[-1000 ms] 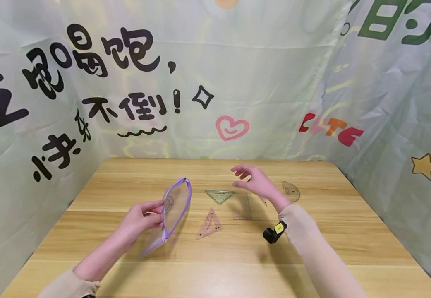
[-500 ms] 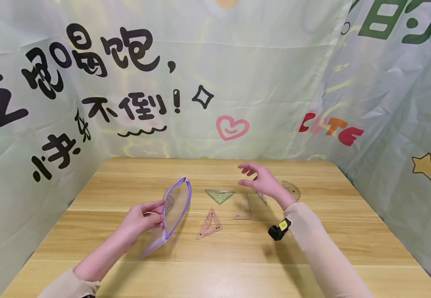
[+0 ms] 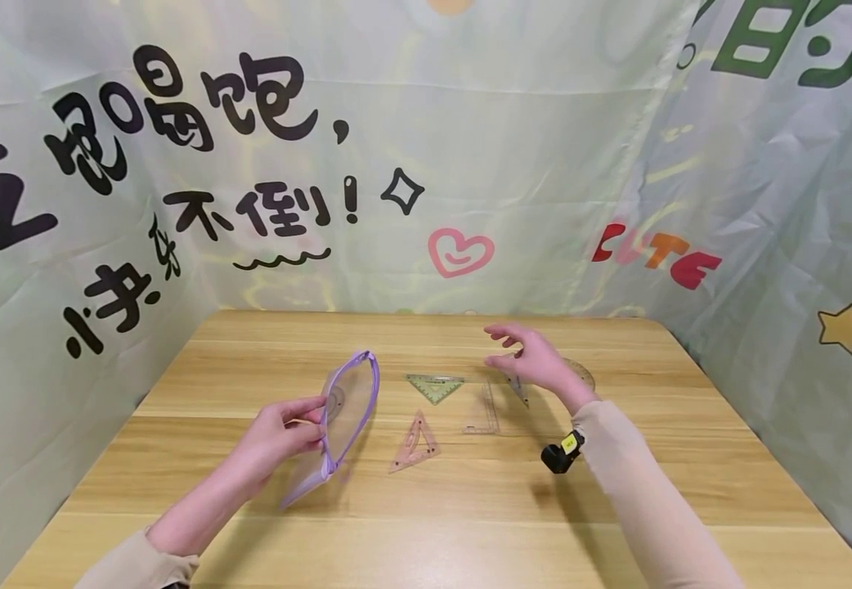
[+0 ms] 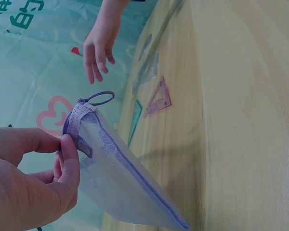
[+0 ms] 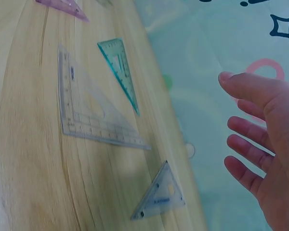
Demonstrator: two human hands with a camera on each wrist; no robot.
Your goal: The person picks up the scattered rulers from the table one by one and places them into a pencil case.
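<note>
My left hand (image 3: 284, 429) pinches the edge of a translucent zip pouch (image 3: 352, 409) with purple trim. The pouch stands tilted over the left of the table; in the left wrist view its zip pull loop (image 4: 101, 98) sticks up past the fingertips. Fingers spread and loosely bent, my right hand (image 3: 536, 360) hovers above the back right and holds nothing. Below it lie a small bluish clear set square (image 5: 161, 195) and a larger clear set square (image 5: 82, 113). A green set square (image 3: 435, 388) and a pink set square (image 3: 415, 446) lie between the hands.
A clear protractor (image 3: 582, 373) lies at the right, partly behind my right wrist. A grey rounded shape shows through the pouch. Printed cloth (image 3: 544, 164) hangs along the back and sides of the wooden table (image 3: 426, 532).
My right hand has drifted to the right, uncovering more of the small bluish set square and covering more of the protractor. The left hand and pouch have stayed put.
</note>
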